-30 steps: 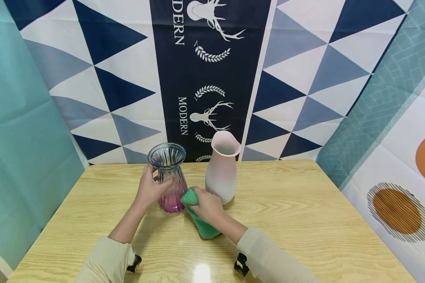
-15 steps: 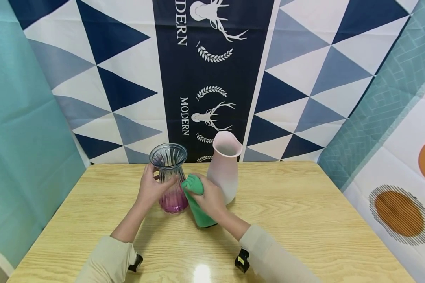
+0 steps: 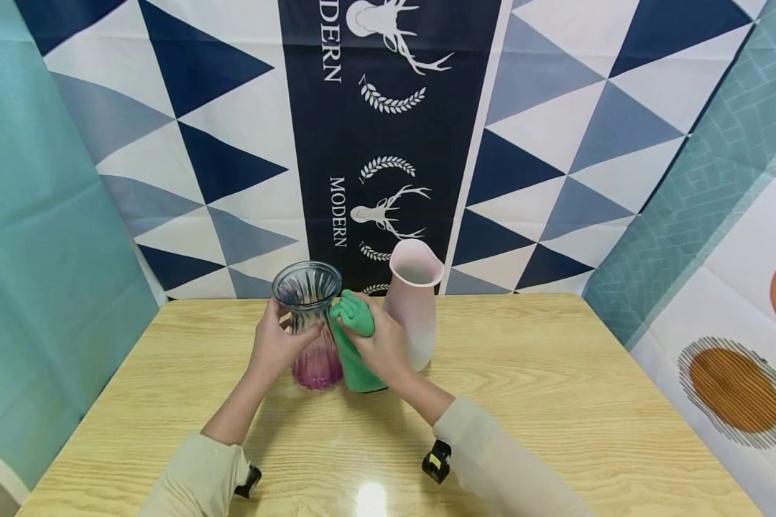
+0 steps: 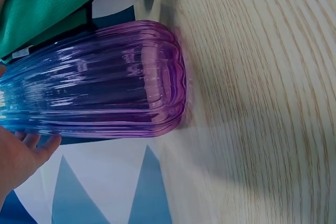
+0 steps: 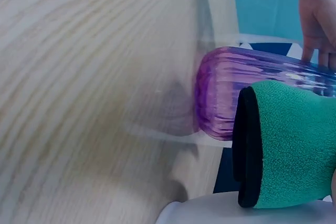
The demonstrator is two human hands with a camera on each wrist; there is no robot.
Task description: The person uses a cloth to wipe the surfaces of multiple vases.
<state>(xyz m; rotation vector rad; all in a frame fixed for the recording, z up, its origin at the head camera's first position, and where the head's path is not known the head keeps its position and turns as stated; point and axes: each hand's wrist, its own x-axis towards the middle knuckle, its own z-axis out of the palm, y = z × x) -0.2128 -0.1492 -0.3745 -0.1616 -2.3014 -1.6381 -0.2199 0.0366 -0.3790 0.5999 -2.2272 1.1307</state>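
A ribbed glass vase (image 3: 317, 352), bluish at the rim and fading to pink-purple at its base, stands upright on the wooden table. My left hand (image 3: 278, 341) grips its neck from the left, thumb across the front. In the left wrist view the purple base of the vase (image 4: 163, 82) rests on the wood. My right hand (image 3: 384, 345) holds a bunched green cloth (image 3: 358, 362) against the vase's right side near the neck. Its loose part hangs down, and a black edging shows on the cloth (image 5: 294, 145) in the right wrist view.
A white-to-pink vase (image 3: 414, 316) with a wavy rim stands just right of and behind my right hand. The wooden table (image 3: 524, 402) ends at a patterned cloth backdrop (image 3: 246, 129). A teal curtain (image 3: 52, 251) borders the left side.
My right hand has moved up along the glass vase with the green cloth, from low on its side to near the neck. The left hand keeps its grip and the vase stays in place.
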